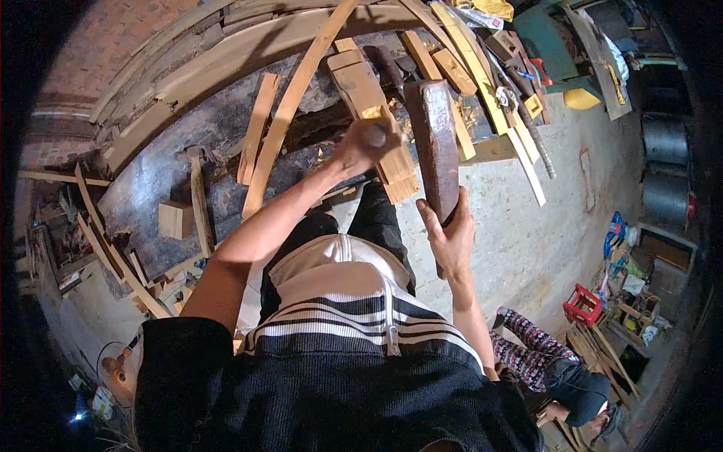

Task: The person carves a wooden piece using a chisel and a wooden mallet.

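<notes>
My right hand [452,235] grips the near end of a long dark brown wooden block [435,135], thumb on the left side, its worn shiny face turned up. It looks like a hand plane body, but I cannot make out a blade. My left hand [360,149] is closed in a fist around a tool handle [374,135] whose round end points up at me; the rest of it is hidden. Under that fist, a light timber beam [395,167] lies lengthwise on the dark workbench [226,218]. Pale curled wood shavings [468,117] lie beyond the dark block.
Long wooden strips [297,90] and a small wooden block [175,220] lie on the bench. More battens [471,53] stack at the far right. On the concrete floor [527,233], a red crate [583,305] stands near a crouching person [557,361] at lower right.
</notes>
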